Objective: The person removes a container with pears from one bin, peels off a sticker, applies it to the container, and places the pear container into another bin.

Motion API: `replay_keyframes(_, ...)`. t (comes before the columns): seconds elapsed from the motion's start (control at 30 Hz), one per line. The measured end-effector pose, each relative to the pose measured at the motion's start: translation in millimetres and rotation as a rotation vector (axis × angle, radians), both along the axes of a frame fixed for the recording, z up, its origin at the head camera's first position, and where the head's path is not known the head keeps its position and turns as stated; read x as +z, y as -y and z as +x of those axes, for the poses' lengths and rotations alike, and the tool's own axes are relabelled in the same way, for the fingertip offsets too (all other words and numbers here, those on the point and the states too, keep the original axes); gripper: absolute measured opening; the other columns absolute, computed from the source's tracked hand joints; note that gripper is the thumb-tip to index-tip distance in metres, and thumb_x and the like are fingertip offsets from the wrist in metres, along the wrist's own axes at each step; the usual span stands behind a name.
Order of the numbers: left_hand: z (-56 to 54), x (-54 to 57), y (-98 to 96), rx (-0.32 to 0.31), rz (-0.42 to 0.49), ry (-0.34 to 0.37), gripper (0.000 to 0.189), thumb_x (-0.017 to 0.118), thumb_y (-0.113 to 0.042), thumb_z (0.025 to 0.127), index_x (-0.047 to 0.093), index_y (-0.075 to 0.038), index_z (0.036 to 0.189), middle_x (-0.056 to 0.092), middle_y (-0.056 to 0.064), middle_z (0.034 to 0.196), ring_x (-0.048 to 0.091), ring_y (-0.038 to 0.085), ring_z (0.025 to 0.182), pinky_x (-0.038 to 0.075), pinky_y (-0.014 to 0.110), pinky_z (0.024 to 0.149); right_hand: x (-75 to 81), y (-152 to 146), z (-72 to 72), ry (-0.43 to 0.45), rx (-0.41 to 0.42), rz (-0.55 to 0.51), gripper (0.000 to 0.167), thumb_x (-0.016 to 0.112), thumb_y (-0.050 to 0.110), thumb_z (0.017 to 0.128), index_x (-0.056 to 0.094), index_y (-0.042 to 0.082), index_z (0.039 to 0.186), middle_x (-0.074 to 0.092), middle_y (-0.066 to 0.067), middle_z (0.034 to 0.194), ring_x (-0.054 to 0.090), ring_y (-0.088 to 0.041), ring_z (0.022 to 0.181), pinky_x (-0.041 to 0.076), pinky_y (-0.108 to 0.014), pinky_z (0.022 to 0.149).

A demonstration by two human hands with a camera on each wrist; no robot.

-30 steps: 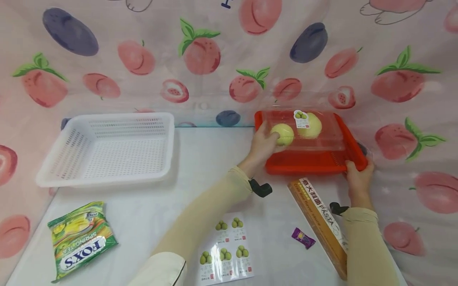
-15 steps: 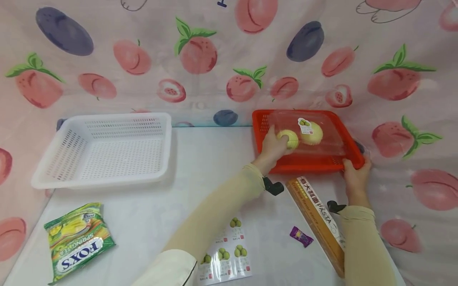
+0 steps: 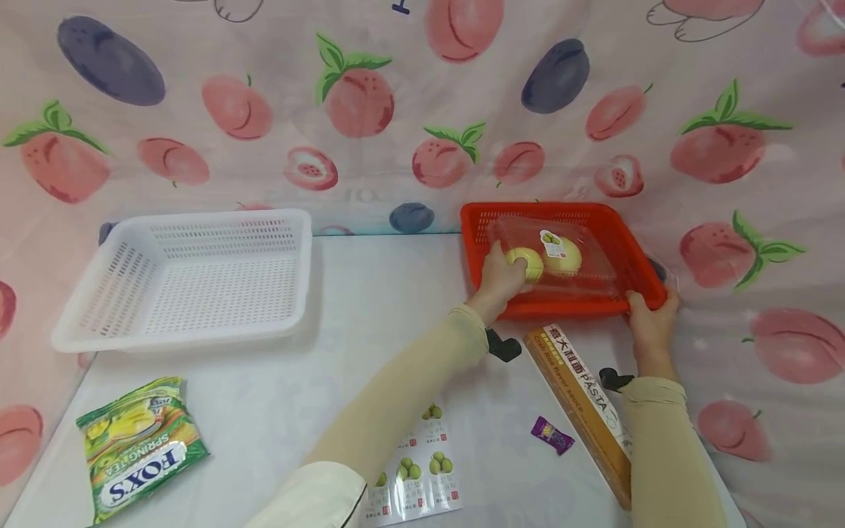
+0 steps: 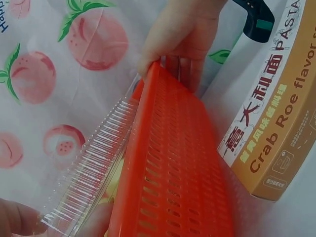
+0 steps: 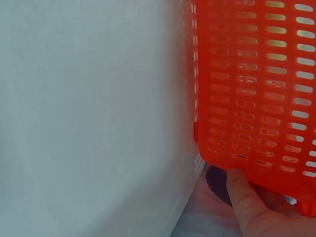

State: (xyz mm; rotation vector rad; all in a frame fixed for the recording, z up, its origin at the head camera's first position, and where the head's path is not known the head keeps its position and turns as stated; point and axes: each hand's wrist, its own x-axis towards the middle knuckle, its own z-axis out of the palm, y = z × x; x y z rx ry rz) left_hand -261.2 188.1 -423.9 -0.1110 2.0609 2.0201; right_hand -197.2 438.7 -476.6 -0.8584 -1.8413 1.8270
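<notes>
In the head view, my left hand (image 3: 498, 284) grips the left end of a clear plastic food container (image 3: 590, 268) holding two round, pale yellow-green fruits (image 3: 562, 258). A small fruit sticker (image 3: 553, 244) is on its lid. The container lies within the outline of a red perforated basket (image 3: 634, 275), slightly slanted. My right hand (image 3: 652, 330) holds the basket's near right corner, thumb along the rim. From the left wrist view, the container's ribbed edge (image 4: 98, 163) shows beside the basket wall (image 4: 173, 163), my left fingers (image 4: 19, 217) at its end.
A white perforated basket (image 3: 300, 293) stands at the back left, with a Fox's candy bag (image 3: 141, 447) before it. A pasta box (image 3: 581, 411), a small purple wrapped candy (image 3: 552, 435) and a sticker sheet (image 3: 422, 477) lie nearer. A fruit-print cloth (image 3: 370, 169) rises behind the table.
The container has come down from over the red basket's far rim into the basket's outline, shifting right and then slightly back left with my left hand. My right hand keeps its hold on the corner.
</notes>
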Motion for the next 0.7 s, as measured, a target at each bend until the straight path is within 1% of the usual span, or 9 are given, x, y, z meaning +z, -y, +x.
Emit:
replay_keyframes(0.1, -1.5, -1.6, -3.0, 0.002, 0.015, -0.002, 0.067, 0.054, -0.010, 0.096, 0.022, -0.010, 0.155, 0.041, 0.011, 0.140, 0.065, 0.020, 0.088, 0.057, 0.025, 0.063, 1.8, 2.0, 1.0, 0.013, 0.004, 0.001, 0.072, 0.058, 0.015, 0.095, 0.016, 0.023, 0.153, 0.021, -0.004, 0.150, 0.043, -0.015, 0.115, 0.048, -0.024, 0.090)
replay_keyframes(0.17, -2.1, -2.2, -4.8, 0.004, 0.030, 0.006, 0.067, 0.053, -0.009, 0.096, 0.021, -0.010, 0.155, 0.038, 0.012, 0.142, 0.068, 0.024, 0.085, 0.057, 0.025, 0.060, 2.8, 3.2, 1.2, 0.015, 0.003, -0.003, 0.072, 0.058, 0.015, 0.095, 0.016, 0.023, 0.153, 0.022, -0.004, 0.151, 0.043, -0.016, 0.115, 0.046, -0.027, 0.094)
replay_keyframes(0.23, -2.3, -3.0, -6.2, 0.006, 0.021, 0.014, 0.067, 0.052, -0.009, 0.096, 0.021, -0.010, 0.155, 0.035, 0.012, 0.145, 0.068, 0.026, 0.085, 0.057, 0.025, 0.060, 3.6, 4.4, 1.4, 0.012, 0.003, -0.016, 0.072, 0.058, 0.014, 0.095, 0.016, 0.024, 0.153, 0.022, -0.003, 0.150, 0.043, -0.016, 0.115, 0.044, -0.030, 0.097)
replay_keyframes(0.3, -2.3, -3.8, -7.4, 0.009, 0.004, 0.023, 0.067, 0.052, -0.010, 0.097, 0.021, -0.010, 0.155, 0.034, 0.012, 0.146, 0.068, 0.028, 0.086, 0.057, 0.026, 0.061, 3.8, 4.7, 1.3, 0.014, 0.004, -0.014, 0.072, 0.057, 0.015, 0.096, 0.016, 0.025, 0.153, 0.022, -0.003, 0.151, 0.043, -0.016, 0.116, 0.043, -0.032, 0.100)
replay_keyframes(0.43, -3.1, -4.3, -9.0, 0.010, -0.030, 0.030, 0.066, 0.053, -0.012, 0.097, 0.020, -0.011, 0.155, 0.035, 0.011, 0.143, 0.067, 0.027, 0.086, 0.058, 0.029, 0.065, 3.6, 3.8, 0.8, 0.006, 0.008, -0.020, 0.071, 0.057, 0.014, 0.096, 0.016, 0.026, 0.153, 0.021, -0.003, 0.151, 0.042, -0.016, 0.118, 0.040, -0.034, 0.103)
replay_keyframes(0.5, -4.1, -3.8, -9.5, 0.000, -0.030, 0.030, 0.067, 0.052, -0.013, 0.098, 0.019, -0.011, 0.155, 0.035, 0.011, 0.142, 0.067, 0.028, 0.087, 0.058, 0.031, 0.067, 3.4, 2.7, 0.5, 0.002, 0.010, -0.020, 0.071, 0.057, 0.014, 0.096, 0.017, 0.025, 0.153, 0.022, -0.003, 0.151, 0.043, -0.017, 0.118, 0.043, -0.032, 0.100)
replay_keyframes(0.57, -5.5, -3.0, -9.8, -0.013, -0.060, 0.022, 0.067, 0.052, -0.014, 0.097, 0.018, -0.011, 0.155, 0.035, 0.011, 0.141, 0.064, 0.026, 0.093, 0.058, 0.032, 0.070, 3.3, 1.6, 0.2, -0.008, 0.013, -0.025, 0.071, 0.057, 0.013, 0.096, 0.017, 0.025, 0.153, 0.022, -0.003, 0.151, 0.043, -0.017, 0.117, 0.047, -0.027, 0.094)
replay_keyframes(0.67, -7.7, -1.2, -9.8, -0.041, -0.139, 0.014, 0.070, 0.052, -0.016, 0.095, 0.017, -0.009, 0.155, 0.036, 0.012, 0.142, 0.054, 0.025, 0.108, 0.052, 0.036, 0.086, 3.4, 0.8, 0.0, -0.026, 0.014, -0.027, 0.071, 0.058, 0.012, 0.095, 0.019, 0.022, 0.152, 0.024, -0.005, 0.149, 0.046, -0.016, 0.112, 0.052, -0.019, 0.080)
replay_keyframes(0.7, -8.1, -0.4, -9.7, -0.053, -0.171, 0.024, 0.071, 0.054, -0.016, 0.094, 0.017, -0.009, 0.155, 0.038, 0.011, 0.140, 0.050, 0.024, 0.110, 0.050, 0.037, 0.090, 3.3, 0.8, -0.1, -0.036, 0.011, -0.027, 0.070, 0.059, 0.011, 0.094, 0.020, 0.021, 0.152, 0.026, -0.006, 0.148, 0.047, -0.015, 0.109, 0.052, -0.017, 0.075)
